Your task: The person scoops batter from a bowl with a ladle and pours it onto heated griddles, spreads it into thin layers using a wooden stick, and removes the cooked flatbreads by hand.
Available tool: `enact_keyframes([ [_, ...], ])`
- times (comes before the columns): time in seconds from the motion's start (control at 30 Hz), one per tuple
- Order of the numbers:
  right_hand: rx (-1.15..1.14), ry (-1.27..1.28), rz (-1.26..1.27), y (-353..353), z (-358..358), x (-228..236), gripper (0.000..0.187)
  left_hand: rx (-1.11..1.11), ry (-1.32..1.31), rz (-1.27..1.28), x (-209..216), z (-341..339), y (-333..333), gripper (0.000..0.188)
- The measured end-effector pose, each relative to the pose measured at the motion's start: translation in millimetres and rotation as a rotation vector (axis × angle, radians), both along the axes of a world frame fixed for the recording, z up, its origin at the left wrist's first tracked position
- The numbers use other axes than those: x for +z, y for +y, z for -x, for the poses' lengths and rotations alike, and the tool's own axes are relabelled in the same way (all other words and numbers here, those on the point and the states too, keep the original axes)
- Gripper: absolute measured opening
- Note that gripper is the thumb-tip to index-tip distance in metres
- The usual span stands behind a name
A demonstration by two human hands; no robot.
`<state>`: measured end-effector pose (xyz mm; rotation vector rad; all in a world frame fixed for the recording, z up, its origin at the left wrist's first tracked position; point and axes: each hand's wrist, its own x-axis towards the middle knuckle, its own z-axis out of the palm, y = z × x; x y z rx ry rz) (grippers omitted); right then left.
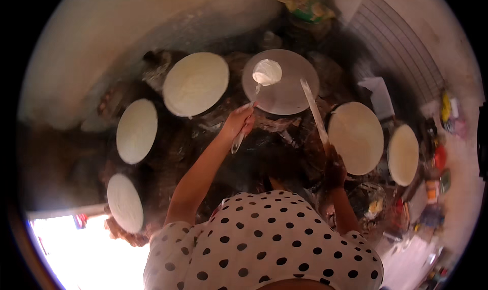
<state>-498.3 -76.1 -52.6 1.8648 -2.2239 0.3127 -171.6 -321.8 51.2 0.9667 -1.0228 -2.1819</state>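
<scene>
My left hand is closed around the handle of a ladle. Its bowl is over the far left part of a bare grey-brown round griddle and looks filled with a white, batter-like mass. Whether the bowl touches the griddle I cannot tell. In my right hand, in shadow, is a long flat wooden stick. Its tip lies over the griddle's right part. Right of the stick is a round pan covered by a pale flatbread; left of the griddle is another pale flatbread.
More pale rounds curve along the left, one upper and one lower, and one sits far right. Dark, rough hearth material surrounds them. A white sheet-like piece stands behind the right pans. Assorted items line the right wall.
</scene>
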Motion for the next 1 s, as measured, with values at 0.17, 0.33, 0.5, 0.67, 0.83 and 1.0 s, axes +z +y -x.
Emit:
enact_keyframes([
  [0.17,-0.174,-0.372,0.063,-75,21,37,0.038,-0.168,0.028,-0.182,-37,119,-82,0.019],
  [0.33,-0.397,-0.344,-0.199,-99,10,34,0.041,-0.292,-0.105,-0.064,-72,182,-127,0.021],
  [0.5,-0.47,-0.375,0.024,-151,-35,-49,0.035,-0.268,-0.561,0.581,-108,183,-180,0.038],
  [0.67,-0.621,-0.886,0.067,-271,-52,-99,0.049,-0.281,-0.983,1.182,-85,143,-227,0.049],
  [0.83,-0.75,-1.086,0.478,-232,-111,-82,0.046,0.022,-0.901,1.069,-29,44,-217,0.049],
  [1.0,-0.734,-0.853,0.283,-298,-106,-89,0.045,0.064,-0.611,0.977,-12,-1,-210,0.046],
])
